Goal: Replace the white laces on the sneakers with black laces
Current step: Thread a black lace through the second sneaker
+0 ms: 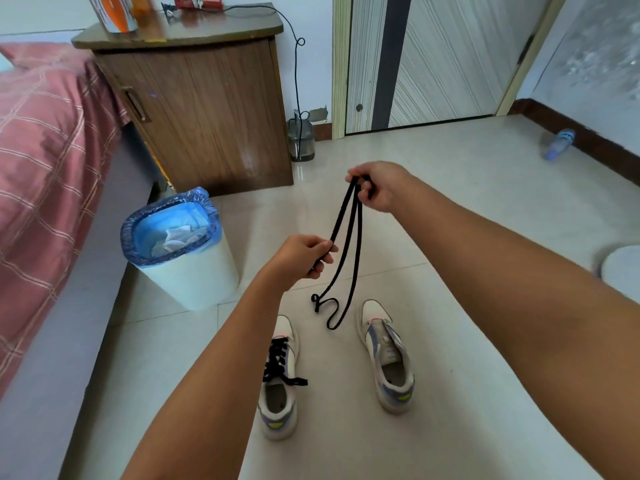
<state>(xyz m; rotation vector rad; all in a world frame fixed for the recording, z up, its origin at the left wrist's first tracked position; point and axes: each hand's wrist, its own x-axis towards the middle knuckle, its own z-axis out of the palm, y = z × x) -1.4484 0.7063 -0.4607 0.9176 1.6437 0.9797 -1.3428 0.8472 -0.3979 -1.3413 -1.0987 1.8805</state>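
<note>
Two pale sneakers stand on the tiled floor, toes pointing away from me. The left sneaker (pixel 280 379) carries a black lace through its eyelets. The right sneaker (pixel 387 355) shows no lace. A loose black lace (pixel 348 251) hangs in the air above them in long loops. My right hand (pixel 379 187) grips its upper end, raised high. Lower down and to the left, my left hand (pixel 304 254) pinches one strand of it. The lace's bottom loops dangle just above the floor between the shoes.
A white bin (pixel 194 278) with a blue liner and crumpled white stuff inside stands left of the shoes. Behind it are a wooden nightstand (pixel 207 109) and a bed (pixel 41 150). A door (pixel 433 60) is ahead, a plastic bottle (pixel 559 143) lies at right.
</note>
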